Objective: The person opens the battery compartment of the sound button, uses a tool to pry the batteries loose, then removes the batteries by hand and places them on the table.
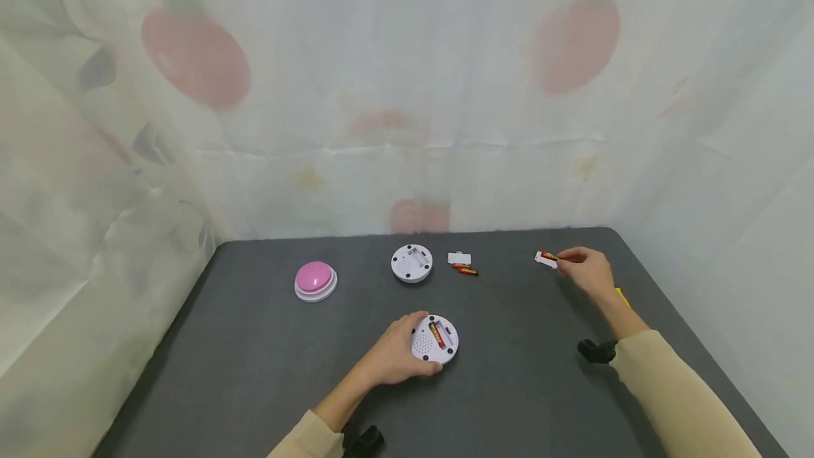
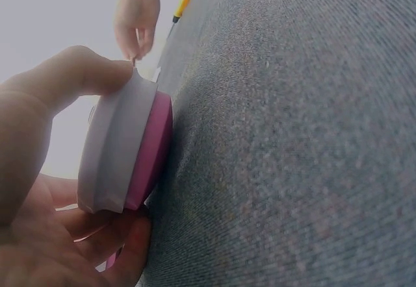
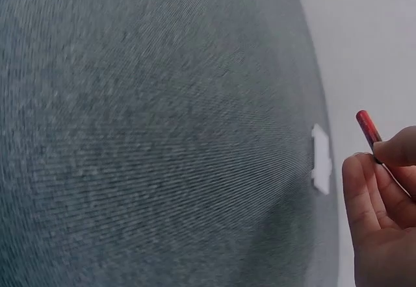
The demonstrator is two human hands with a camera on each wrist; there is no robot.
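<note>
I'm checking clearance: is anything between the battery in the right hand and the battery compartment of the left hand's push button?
Nothing visible is: the white battery cover lies on the table below the battery in the right hand, and the left hand holds the push button by its side, clear of the uncovered compartment.

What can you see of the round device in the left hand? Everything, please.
The round device has a smooth white base and a pink top, both plastic-looking. It is upside down: pink faces the grey table, though contact is unclear. The underside shows dark round pads, a cluster of small holes and an uncovered battery compartment. One red-and-black battery lies in it; the slot alongside looks empty. The left hand grips its rim, thumb and fingers at opposite edges.
</note>
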